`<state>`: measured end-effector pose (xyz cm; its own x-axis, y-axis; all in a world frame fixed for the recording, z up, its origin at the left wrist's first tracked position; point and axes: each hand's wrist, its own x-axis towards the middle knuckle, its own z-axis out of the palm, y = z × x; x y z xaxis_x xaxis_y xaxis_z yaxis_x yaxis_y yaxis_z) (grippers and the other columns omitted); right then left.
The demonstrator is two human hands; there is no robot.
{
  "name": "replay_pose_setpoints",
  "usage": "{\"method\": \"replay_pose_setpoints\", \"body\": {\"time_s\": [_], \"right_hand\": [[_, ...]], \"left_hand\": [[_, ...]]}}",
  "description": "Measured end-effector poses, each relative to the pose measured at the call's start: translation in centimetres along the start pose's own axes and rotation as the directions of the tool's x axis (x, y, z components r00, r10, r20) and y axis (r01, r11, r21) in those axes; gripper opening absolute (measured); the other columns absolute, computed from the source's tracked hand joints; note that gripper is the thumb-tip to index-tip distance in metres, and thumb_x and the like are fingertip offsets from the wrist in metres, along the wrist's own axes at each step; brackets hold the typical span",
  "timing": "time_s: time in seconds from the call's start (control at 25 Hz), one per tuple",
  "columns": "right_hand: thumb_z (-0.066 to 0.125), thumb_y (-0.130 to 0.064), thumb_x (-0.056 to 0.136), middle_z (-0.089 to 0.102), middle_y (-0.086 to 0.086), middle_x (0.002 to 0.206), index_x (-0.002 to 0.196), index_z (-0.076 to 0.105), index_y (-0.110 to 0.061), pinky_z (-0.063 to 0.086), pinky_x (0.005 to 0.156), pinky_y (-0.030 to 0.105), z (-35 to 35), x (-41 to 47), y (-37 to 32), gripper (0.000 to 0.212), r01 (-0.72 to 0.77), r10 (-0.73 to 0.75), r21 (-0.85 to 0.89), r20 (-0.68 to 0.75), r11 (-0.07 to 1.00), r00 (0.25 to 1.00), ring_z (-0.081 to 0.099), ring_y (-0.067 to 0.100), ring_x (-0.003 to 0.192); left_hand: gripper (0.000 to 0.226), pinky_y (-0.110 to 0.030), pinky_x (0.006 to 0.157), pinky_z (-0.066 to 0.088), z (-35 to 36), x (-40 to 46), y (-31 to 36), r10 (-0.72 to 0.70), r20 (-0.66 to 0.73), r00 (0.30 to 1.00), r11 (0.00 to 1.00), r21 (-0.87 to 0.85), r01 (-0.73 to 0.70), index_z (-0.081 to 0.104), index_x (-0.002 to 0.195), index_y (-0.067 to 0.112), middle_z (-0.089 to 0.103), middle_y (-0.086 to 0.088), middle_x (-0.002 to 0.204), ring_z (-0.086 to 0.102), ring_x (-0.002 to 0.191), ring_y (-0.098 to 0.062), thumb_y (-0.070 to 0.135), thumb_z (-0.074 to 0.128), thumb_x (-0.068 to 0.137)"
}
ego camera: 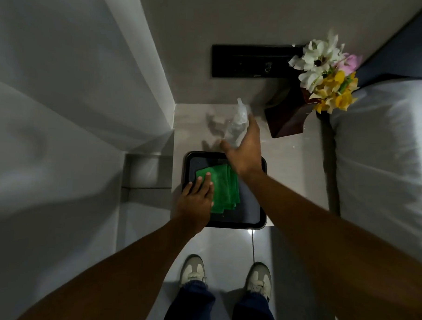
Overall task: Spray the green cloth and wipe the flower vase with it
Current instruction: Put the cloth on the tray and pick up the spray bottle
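A folded green cloth point(224, 189) lies on a black tray point(253, 210) at the near edge of a pale bedside shelf. My left hand point(197, 198) rests flat on the cloth's left side, fingers spread. A clear spray bottle point(238, 120) stands upright beyond the tray. My right hand point(245, 151) is open just in front of the bottle, thumb and fingers apart on either side of it; whether it touches the bottle I cannot tell. The dark brown flower vase point(285, 117) with white, yellow and pink flowers point(327, 75) stands at the shelf's far right.
A white-covered bed point(384, 153) lies close on the right of the shelf. A black switch panel point(248, 62) is on the wall behind. A grey wall corner point(145, 89) juts out on the left. My feet point(226, 274) stand on glossy floor tiles below the tray.
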<state>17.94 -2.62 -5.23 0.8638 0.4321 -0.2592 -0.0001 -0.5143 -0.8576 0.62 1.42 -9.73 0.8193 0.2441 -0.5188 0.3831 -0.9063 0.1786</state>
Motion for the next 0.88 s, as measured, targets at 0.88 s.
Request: {"method": "replay_pose_setpoints", "body": {"time_s": [0.88], "right_hand": [[0.081, -0.031, 0.079, 0.075, 0.010, 0.084, 0.098, 0.069, -0.009, 0.060, 0.068, 0.035, -5.8, -9.2, 4.7, 0.032, 0.098, -0.138, -0.234, -0.158, 0.967, 0.978, 0.069, 0.021, 0.072]], "left_hand": [[0.066, -0.045, 0.122, 0.004, 2.1, 0.4, -0.1, -0.012, -0.083, 0.996, 0.993, 0.113, 0.022, 0.003, 0.154, 0.010, -0.010, -0.011, 0.164, -0.001, 0.152, -0.032, 0.018, 0.038, 0.099]]}}
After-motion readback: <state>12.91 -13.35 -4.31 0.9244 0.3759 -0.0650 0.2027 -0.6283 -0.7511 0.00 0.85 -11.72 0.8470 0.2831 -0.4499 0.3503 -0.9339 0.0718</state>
